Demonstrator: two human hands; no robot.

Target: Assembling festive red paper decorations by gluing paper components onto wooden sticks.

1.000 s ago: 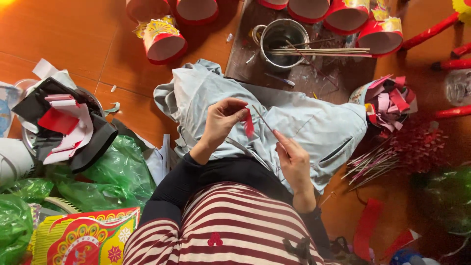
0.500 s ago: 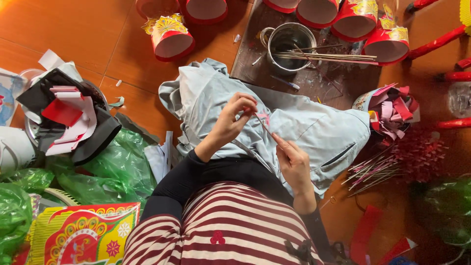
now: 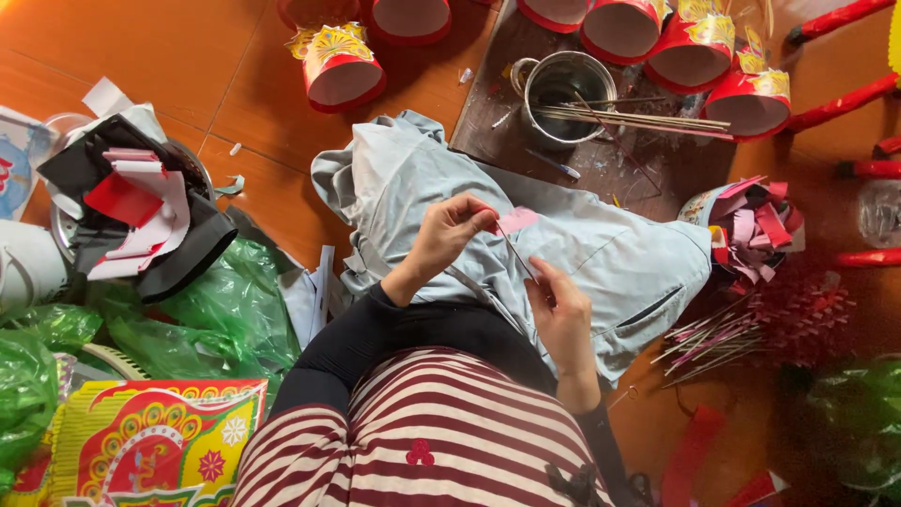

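Over a pale grey cloth point(image 3: 610, 258) spread across the lap, likely to catch scraps, the left hand point(image 3: 441, 239) pinches a small pink paper strip point(image 3: 517, 220) at the top of a thin stick point(image 3: 518, 255), whose lower end the right hand point(image 3: 561, 314) clamps steady.

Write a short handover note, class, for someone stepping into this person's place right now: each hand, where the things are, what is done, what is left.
Left hand: pinches a pink paper strip at the stick's top.
Right hand: holds the thin stick lower down.
Both work over the grey cloth on the lap.
Done: wrapped sticks lie at the right.
Left: bare sticks rest across the metal pot; spare strips fill a tub.
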